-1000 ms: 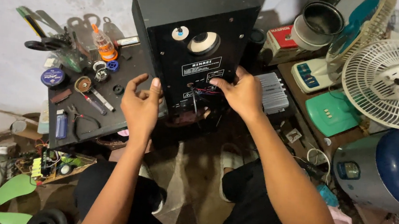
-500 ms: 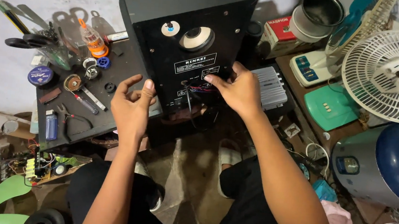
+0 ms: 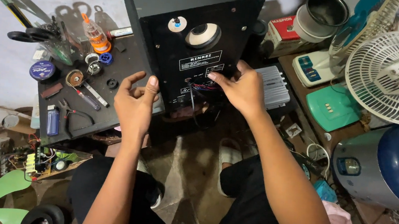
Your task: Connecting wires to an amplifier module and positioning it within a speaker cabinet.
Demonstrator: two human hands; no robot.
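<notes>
Standing upright on the floor, the tall black wooden speaker cabinet [image 3: 200,45] turns its rear panel toward the person, a white label and two round fittings near its top. Against that panel, the right hand [image 3: 241,89] pinches narrowly at the red and black wires [image 3: 206,86] by the terminals; they look not yet fully seated, so the wiring seems unfinished. Left of the cabinet, the left hand [image 3: 136,104] hovers wide, holding nothing. Farther left, a dark counter [image 3: 114,110] carries an orange-capped bottle [image 3: 96,35] and pliers [image 3: 69,113]. Right of the cabinet lies a ribbed grey amplifier [image 3: 272,87], then a white fan [image 3: 392,75].
</notes>
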